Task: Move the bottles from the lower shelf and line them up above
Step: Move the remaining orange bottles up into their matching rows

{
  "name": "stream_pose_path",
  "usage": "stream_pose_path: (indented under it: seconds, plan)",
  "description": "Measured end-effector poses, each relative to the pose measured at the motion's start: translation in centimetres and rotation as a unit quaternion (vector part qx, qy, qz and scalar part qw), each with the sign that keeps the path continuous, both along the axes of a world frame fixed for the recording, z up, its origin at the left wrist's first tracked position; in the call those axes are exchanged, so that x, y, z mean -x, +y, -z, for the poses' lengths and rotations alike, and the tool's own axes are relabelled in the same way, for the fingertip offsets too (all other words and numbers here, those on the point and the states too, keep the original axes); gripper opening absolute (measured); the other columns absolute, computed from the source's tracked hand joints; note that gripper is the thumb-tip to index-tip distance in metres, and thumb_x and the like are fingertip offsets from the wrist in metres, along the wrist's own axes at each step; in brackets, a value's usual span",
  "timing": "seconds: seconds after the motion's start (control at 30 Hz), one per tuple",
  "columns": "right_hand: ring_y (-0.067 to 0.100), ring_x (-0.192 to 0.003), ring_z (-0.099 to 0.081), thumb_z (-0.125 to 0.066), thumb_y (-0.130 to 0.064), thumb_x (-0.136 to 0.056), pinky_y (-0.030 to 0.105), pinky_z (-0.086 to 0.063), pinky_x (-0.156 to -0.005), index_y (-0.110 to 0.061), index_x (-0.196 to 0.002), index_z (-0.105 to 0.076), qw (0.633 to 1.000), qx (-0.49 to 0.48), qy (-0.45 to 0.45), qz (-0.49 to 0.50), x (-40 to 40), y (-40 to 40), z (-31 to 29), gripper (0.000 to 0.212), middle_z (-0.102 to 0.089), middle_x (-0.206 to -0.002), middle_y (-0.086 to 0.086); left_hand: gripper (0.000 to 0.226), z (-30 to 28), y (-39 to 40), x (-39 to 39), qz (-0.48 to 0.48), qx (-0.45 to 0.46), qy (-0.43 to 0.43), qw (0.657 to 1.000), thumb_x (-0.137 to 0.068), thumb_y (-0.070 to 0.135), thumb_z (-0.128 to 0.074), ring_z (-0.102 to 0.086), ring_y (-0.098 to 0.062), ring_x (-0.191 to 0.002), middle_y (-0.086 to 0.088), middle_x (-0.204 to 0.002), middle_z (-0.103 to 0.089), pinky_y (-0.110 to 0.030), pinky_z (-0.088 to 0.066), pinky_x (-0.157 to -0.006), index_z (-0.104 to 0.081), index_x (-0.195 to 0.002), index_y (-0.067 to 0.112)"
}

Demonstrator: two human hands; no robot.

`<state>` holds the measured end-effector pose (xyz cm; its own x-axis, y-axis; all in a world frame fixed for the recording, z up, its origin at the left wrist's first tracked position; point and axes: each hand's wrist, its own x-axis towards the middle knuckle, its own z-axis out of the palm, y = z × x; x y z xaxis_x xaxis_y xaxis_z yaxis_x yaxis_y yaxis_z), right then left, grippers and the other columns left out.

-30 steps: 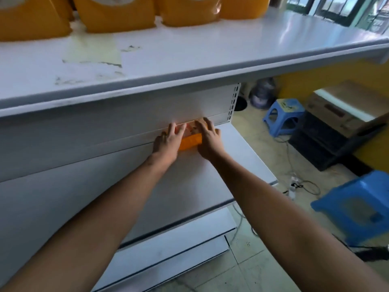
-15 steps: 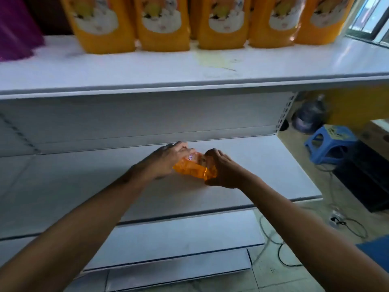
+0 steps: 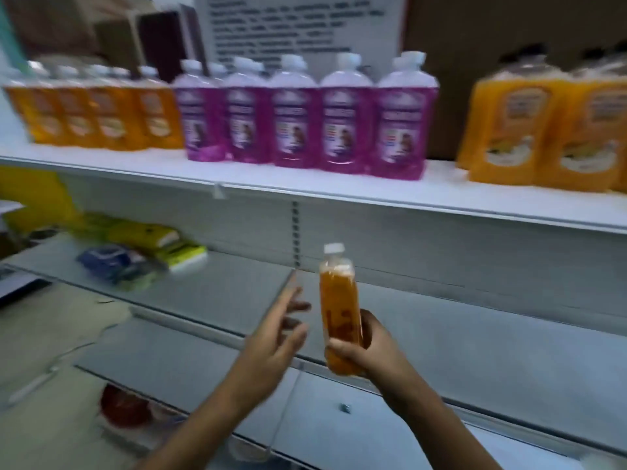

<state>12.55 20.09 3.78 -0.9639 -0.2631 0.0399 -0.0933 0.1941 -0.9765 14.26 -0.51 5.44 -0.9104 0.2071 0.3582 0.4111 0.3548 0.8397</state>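
Note:
My right hand grips a slim orange bottle with a white cap, held upright in front of the lower shelf. My left hand hovers just left of the bottle with fingers spread, apart from it and holding nothing. On the upper shelf stand a row of small orange bottles at the left, purple bottles in the middle and large yellow bottles at the right. The picture is blurred by motion.
Yellow and blue packets lie on the lower shelf at the left. A printed white sign hangs behind the purple bottles. A red object sits under the lowest shelf boards. A bare strip of the upper shelf shows between purple and yellow bottles.
The bottle left the lower shelf and now stands upright in my right hand. My left hand let go of it. The view swung up and left to the filled upper shelf.

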Motion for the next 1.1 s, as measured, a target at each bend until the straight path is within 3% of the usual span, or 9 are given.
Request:
stream_pose_path:
  seconds: [0.1, 0.17, 0.33, 0.47, 0.57, 0.7, 0.8, 0.93, 1.1]
  plan:
    - [-0.002, -0.099, -0.068, -0.079, -0.063, -0.062, 0.015, -0.056, -0.070, -0.038, -0.120, -0.051, 0.998, 0.054, 0.009, -0.042, 0.3, -7.6, -3.9, 0.069, -0.067, -0.116, -0.010, 0.071, -0.9, -4.5, -3.3, 0.051, -0.022, -0.011, 0.998, -0.089, 0.059, -0.058, -0.053, -0.002, -0.126, 0.027, -0.145, -0.042, -0.023, -0.051, -0.096, -0.016, -0.146, 0.060]
    - [-0.004, -0.097, -0.068, -0.078, -0.062, -0.072, 0.015, -0.056, -0.071, -0.032, -0.124, -0.049, 0.996, 0.058, 0.028, -0.068, 0.5, -11.9, -6.7, 0.066, -0.067, -0.116, -0.008, 0.079, -2.8, -7.2, -3.9, 0.026, -0.048, -0.009, 0.998, -0.085, 0.060, -0.063, -0.052, 0.000, -0.127, 0.028, -0.144, -0.044, -0.020, -0.049, -0.097, -0.013, -0.146, 0.060]
    - [0.013, -0.112, -0.066, -0.046, -0.052, -0.095, 0.035, -0.055, -0.096, -0.018, -0.137, -0.050, 0.989, 0.044, 0.058, -0.131, 0.5, -19.0, -11.6, 0.054, -0.066, -0.124, 0.000, 0.086, -6.2, -13.1, -4.3, -0.083, -0.170, 0.047, 0.981, -0.075, 0.056, -0.073, -0.061, -0.004, -0.118, 0.017, -0.129, -0.062, -0.013, -0.050, -0.087, -0.032, -0.147, 0.034]
    - [0.013, -0.115, -0.064, -0.058, -0.030, -0.099, 0.040, -0.055, -0.099, -0.016, -0.139, -0.047, 0.975, -0.012, 0.140, -0.172, 1.2, -22.4, -14.3, 0.044, -0.062, -0.129, -0.001, 0.079, -7.2, -17.2, -3.6, -0.166, -0.240, 0.076, 0.954, -0.072, 0.053, -0.073, -0.062, -0.007, -0.116, 0.014, -0.125, -0.065, -0.014, -0.053, -0.082, -0.041, -0.142, 0.035]
    - [0.017, -0.117, -0.064, -0.069, -0.026, -0.091, 0.041, -0.058, -0.094, -0.026, -0.147, -0.033, 0.960, 0.016, 0.195, -0.201, 2.9, -24.8, -16.6, 0.066, -0.048, -0.142, -0.011, 0.073, -8.4, -20.3, -2.0, -0.156, -0.256, 0.094, 0.949, -0.076, 0.047, -0.072, -0.062, -0.018, -0.120, 0.003, -0.129, -0.063, -0.023, -0.055, -0.088, -0.045, -0.141, 0.031]
    - [0.014, -0.122, -0.058, -0.078, -0.022, -0.085, 0.030, -0.060, -0.086, -0.052, -0.153, 0.000, 0.924, -0.020, 0.307, -0.227, 6.7, -27.6, -19.3, 0.107, -0.020, -0.151, -0.024, 0.074, -11.0, -23.9, 1.0, -0.114, -0.212, 0.114, 0.964, -0.076, 0.042, -0.073, -0.061, -0.021, -0.121, 0.004, -0.132, -0.061, -0.028, -0.056, -0.088, -0.040, -0.142, 0.038]
    - [0.014, -0.126, -0.054, -0.080, -0.020, -0.083, 0.022, -0.059, -0.082, -0.050, -0.154, 0.001, 0.911, -0.016, 0.353, -0.212, 9.9, -29.3, -21.2, 0.112, -0.015, -0.159, -0.020, 0.068, -13.6, -26.4, 4.1, -0.089, -0.150, 0.115, 0.978, -0.078, 0.040, -0.072, -0.063, -0.015, -0.118, 0.011, -0.127, -0.063, -0.022, -0.056, -0.082, -0.041, -0.138, 0.042]
    - [0.014, -0.146, -0.030, -0.083, -0.023, -0.080, 0.041, -0.058, -0.094, -0.040, -0.158, 0.000, 0.878, -0.087, 0.450, -0.141, 13.4, -31.6, -23.0, 0.115, -0.004, -0.162, -0.019, 0.062, -16.8, -29.4, 8.7, -0.073, -0.042, 0.098, 0.992, -0.082, 0.036, -0.077, -0.065, -0.007, -0.111, 0.018, -0.118, -0.066, -0.016, -0.054, -0.081, -0.041, -0.133, 0.034]
    - [0.016, -0.145, -0.031, -0.084, -0.021, -0.077, 0.042, -0.058, -0.092, -0.038, -0.158, -0.008, 0.855, -0.133, 0.491, -0.102, 16.1, -33.4, -24.2, 0.112, -0.006, -0.163, -0.013, 0.068, -19.0, -32.9, 12.7, -0.079, 0.058, 0.097, 0.990, -0.065, 0.044, -0.073, -0.062, 0.004, -0.109, 0.023, -0.113, -0.066, -0.015, -0.053, -0.088, -0.043, -0.125, 0.039]
